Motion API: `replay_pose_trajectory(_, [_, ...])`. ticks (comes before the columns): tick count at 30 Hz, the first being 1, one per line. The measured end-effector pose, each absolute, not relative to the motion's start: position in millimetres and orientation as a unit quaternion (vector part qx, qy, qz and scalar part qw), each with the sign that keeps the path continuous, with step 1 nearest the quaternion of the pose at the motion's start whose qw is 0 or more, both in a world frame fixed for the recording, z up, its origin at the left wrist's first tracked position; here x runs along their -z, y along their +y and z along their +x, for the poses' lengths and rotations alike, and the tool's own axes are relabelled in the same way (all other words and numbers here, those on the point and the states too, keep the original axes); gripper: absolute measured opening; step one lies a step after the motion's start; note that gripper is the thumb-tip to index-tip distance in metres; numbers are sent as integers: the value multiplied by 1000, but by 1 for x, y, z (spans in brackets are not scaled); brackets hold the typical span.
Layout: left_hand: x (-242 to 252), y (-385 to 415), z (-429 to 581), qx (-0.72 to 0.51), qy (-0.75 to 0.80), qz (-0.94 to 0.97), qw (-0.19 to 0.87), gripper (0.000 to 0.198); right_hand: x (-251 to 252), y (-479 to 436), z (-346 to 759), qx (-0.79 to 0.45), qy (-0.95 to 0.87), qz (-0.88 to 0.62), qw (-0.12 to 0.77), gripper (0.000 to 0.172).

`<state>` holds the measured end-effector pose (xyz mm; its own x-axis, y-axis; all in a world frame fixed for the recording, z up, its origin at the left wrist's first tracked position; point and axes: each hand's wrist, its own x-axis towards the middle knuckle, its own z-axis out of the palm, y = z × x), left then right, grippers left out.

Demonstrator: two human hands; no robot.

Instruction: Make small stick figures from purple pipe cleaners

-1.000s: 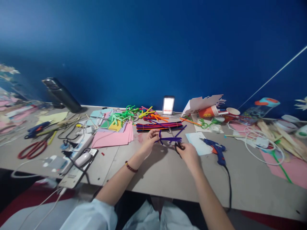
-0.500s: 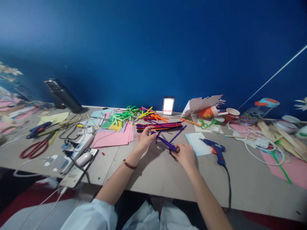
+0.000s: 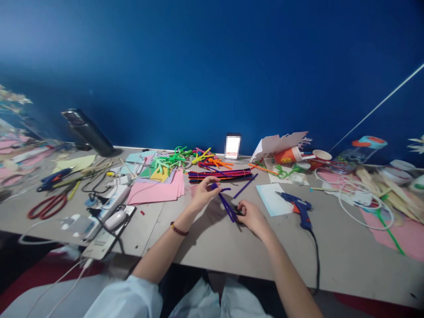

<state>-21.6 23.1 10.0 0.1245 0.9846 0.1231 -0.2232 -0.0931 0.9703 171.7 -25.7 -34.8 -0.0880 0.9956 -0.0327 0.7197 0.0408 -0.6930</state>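
Head view: the left hand (image 3: 206, 194), grip narrow, pinches purple pipe cleaners (image 3: 227, 209) above the desk (image 3: 215, 252) — likely steadying their upper end. The right hand (image 3: 252, 217) holds a black tool (image 3: 237, 212), partly hidden, beside the lower ends.

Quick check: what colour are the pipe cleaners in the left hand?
Purple. The pipe cleaners in the left hand show best in the head view.

My left grip (image 3: 205, 194) is pinched closed; to its right and nearer me, my right grip (image 3: 251, 216) is curled, both forearms (image 3: 164, 247) stretched forward, angled together.
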Motion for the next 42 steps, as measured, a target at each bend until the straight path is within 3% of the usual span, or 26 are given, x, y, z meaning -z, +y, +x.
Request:
replay_pose_trajectory(9, [-11,24,-24,-531,381,520,551,30,34,-27,174,-291,-703,-566,317,11])
replay_pose_trajectory(16, [-3,18,-16,-483,374,582,536,26,15,-32,162,-280,-672,-525,441,24])
replay_pose_trajectory(24, [3,14,-14,-386,327,613,607,31,22,-33,164,-224,-669,-539,460,23])
replay_pose_trajectory(36, [-7,17,-26,-278,326,701,571,15,15,-32,167,-137,-780,-433,430,19])
replay_pose_trajectory(42, [-8,18,-28,-298,321,638,633,26,18,-32,167,-130,-736,-457,483,17])
